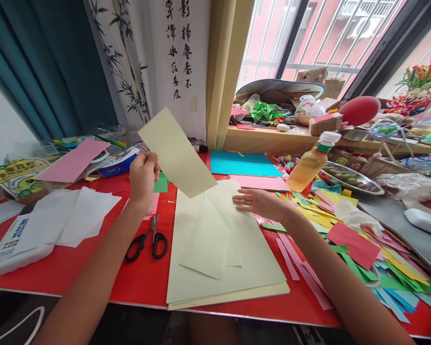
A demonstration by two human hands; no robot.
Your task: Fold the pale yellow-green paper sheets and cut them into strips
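My left hand (144,177) is closed on the left edge of a pale yellow rectangular paper piece (177,152), lifted and tilted above the table. My right hand (260,203) has its fingers stretched out, resting at the upper right edge of a stack of large pale yellow sheets (255,275). On that stack lie smaller cut pieces of the same paper (206,239), overlapping one another. Black-handled scissors (151,242) lie slightly open on the red table, left of the stack and below my left hand.
Blue sheets (242,164) and a pink sheet (258,182) lie behind the stack. A bottle of amber liquid (311,163) leans at the right, near many coloured paper strips (395,273). White tissues (86,215) lie left. The red table's (140,287) front edge is near me.
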